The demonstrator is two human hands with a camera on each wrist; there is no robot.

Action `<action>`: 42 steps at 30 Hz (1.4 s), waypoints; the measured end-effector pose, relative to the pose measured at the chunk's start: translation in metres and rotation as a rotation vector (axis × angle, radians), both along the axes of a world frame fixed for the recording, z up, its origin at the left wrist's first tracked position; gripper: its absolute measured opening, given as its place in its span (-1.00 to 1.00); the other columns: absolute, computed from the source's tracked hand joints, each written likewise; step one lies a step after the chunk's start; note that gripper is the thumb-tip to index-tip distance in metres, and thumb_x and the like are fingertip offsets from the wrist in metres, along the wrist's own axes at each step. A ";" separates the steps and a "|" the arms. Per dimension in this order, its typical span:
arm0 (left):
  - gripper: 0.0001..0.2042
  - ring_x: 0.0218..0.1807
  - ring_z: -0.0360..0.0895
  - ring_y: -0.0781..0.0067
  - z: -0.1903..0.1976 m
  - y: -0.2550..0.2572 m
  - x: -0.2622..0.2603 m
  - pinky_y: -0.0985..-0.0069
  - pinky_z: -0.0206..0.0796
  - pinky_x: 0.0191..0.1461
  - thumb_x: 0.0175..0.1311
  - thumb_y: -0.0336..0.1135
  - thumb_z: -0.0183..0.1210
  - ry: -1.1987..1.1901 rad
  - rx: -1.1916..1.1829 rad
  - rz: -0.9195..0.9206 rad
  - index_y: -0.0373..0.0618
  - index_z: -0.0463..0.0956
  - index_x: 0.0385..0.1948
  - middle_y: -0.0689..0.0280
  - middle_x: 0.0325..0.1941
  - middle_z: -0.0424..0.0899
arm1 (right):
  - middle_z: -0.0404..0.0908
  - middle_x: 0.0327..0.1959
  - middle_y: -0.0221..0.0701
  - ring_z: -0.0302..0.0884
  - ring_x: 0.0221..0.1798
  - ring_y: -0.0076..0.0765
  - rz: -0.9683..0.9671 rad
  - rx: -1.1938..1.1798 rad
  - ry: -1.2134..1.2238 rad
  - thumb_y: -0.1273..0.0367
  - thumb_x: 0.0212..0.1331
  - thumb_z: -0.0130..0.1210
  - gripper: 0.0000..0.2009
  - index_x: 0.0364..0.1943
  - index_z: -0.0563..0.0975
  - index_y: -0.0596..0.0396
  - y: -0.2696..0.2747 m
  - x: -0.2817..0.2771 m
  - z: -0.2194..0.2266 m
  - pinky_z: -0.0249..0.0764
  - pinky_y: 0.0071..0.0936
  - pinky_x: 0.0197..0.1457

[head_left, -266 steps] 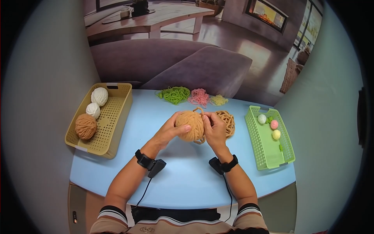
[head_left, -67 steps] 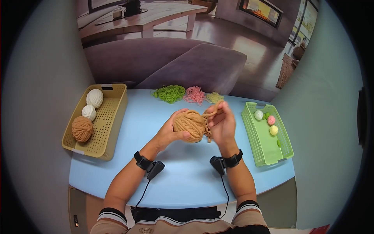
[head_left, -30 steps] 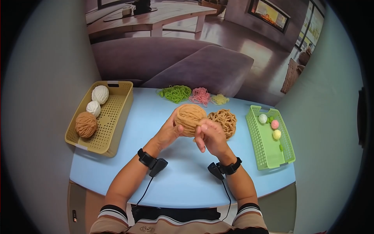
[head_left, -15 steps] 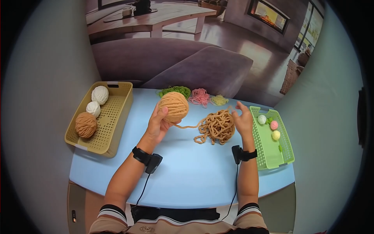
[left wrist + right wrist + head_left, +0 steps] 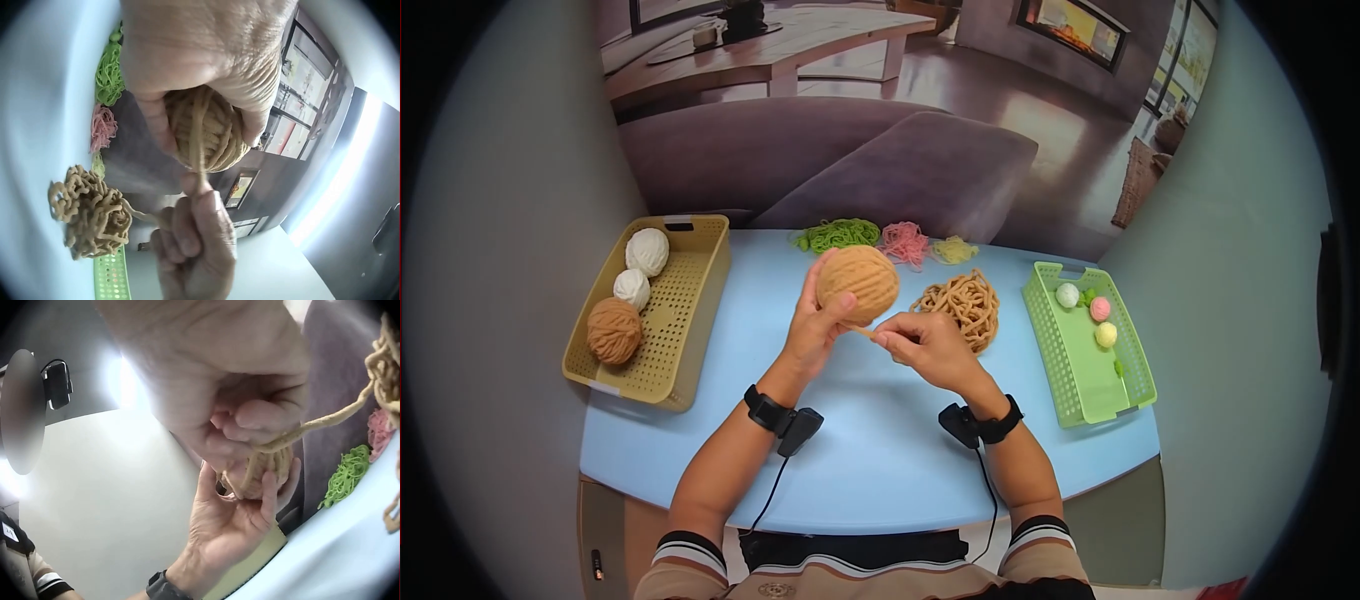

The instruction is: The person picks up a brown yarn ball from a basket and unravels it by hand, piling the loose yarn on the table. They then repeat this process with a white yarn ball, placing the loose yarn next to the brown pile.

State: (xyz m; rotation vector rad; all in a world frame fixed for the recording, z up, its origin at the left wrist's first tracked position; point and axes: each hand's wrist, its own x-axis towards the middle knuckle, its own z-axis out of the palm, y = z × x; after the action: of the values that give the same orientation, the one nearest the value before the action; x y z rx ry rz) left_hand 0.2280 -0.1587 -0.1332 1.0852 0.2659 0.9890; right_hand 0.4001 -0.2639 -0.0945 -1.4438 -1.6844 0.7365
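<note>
A tan ball of yarn (image 5: 860,282) is held up over the table by my left hand (image 5: 810,325), fingers and thumb curled round it. My right hand (image 5: 935,348) pinches the tan strand (image 5: 199,147) just below the ball. In the left wrist view that strand runs taut from the ball's side down to the right fingertips. From the right hand it trails on to a loose heap of tan yarn (image 5: 968,305) lying on the table beyond. The right wrist view shows the ball (image 5: 269,472) partly hidden behind the right hand.
A tan basket (image 5: 690,330) at left bears two white yarn balls (image 5: 646,252) and a brown one (image 5: 614,331). Green (image 5: 838,235), pink (image 5: 905,242) and cream (image 5: 953,250) yarn tangles lie along the back. At right, a green basket (image 5: 1090,410) contains several small balls.
My right hand has come back left from beside the green basket and now pinches the strand under the ball. The left hand still grips the ball, after lifting and shifting it left.
</note>
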 end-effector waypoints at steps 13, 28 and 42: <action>-0.26 0.40 0.41 0.28 -0.004 -0.005 0.000 0.13 0.40 0.34 0.35 0.21 0.18 -0.045 -0.096 -0.294 0.01 0.13 0.42 0.24 0.38 0.40 | 0.53 -0.52 -0.27 0.40 -0.59 -0.42 0.067 0.315 1.105 0.24 0.42 -0.11 -0.79 -0.25 0.41 0.09 0.003 0.024 0.011 0.36 -0.52 -0.57; -0.38 0.15 0.66 0.10 -0.012 0.026 -0.012 0.40 0.70 -0.10 0.45 0.16 0.04 -0.104 -0.316 -0.016 -0.13 0.28 0.35 0.10 0.25 0.58 | 0.65 -0.26 -0.32 0.52 -0.47 -0.58 -0.669 0.358 -0.060 0.31 0.39 0.06 -0.77 -0.04 0.54 0.18 0.015 0.144 -0.013 0.47 -0.57 -0.44; -0.37 0.19 0.60 0.31 0.006 -0.002 -0.003 0.35 0.63 0.02 0.43 0.08 0.12 -0.030 -0.063 0.025 0.05 0.14 0.41 0.24 0.29 0.50 | 0.67 -0.44 -0.37 0.47 -0.58 -0.44 -0.074 0.014 -0.026 0.23 0.31 0.21 -0.56 0.21 0.54 0.13 0.010 -0.019 -0.025 0.44 -0.39 -0.40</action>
State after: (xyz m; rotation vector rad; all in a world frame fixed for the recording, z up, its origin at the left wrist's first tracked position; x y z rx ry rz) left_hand 0.2253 -0.1605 -0.1268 1.0108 0.2853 1.0124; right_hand 0.3815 -0.2537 -0.1200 -1.5034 -1.6428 0.6667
